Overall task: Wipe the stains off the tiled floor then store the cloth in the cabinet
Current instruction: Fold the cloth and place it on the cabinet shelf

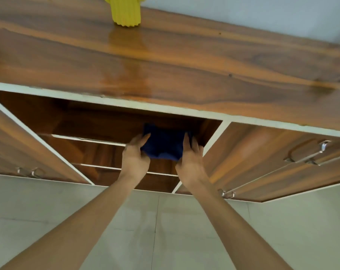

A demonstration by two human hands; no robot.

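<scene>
**A:** Which step is in hand?

**B:** The storing step, it is judged. The wooden cabinet (pixel 184 65) is seen with its middle bay open. No stain is made out on the part of the grey tiled floor (pixel 282 230) that is in view, so the wiping is taken as done.

**A:** Where is the cloth held?

**B:** The folded dark blue cloth (pixel 165 143) is held at the mouth of the bay's top compartment, above the upper shelf (pixel 83 138) and toward the right wall. It is gripped from both sides: the left hand (pixel 135 154) is curled round its left edge and the right hand (pixel 190 158) is clasped on its right edge. Whether it is already rested on the shelf cannot be told.

**A:** What is called for next?

**B:** The cloth is to be pushed further in and laid flat, then both grips are to be let go and the arms drawn back. The open door (pixel 38 149) at the left is presumably to be swung closed after that.

**A:** What else is around, and is anything in the way?

**B:** The closed fronts (pixel 262 172) are found just beside the right hand. A lower shelf (pixel 99 166) is seen beneath the upper one. A yellow cactus-shaped ornament (pixel 126 12) is stood on the cabinet top, well apart. Metal handles (pixel 309 152) are fixed to the fronts. Only the bay's right wall is close enough for the right hand to be caught against.
</scene>
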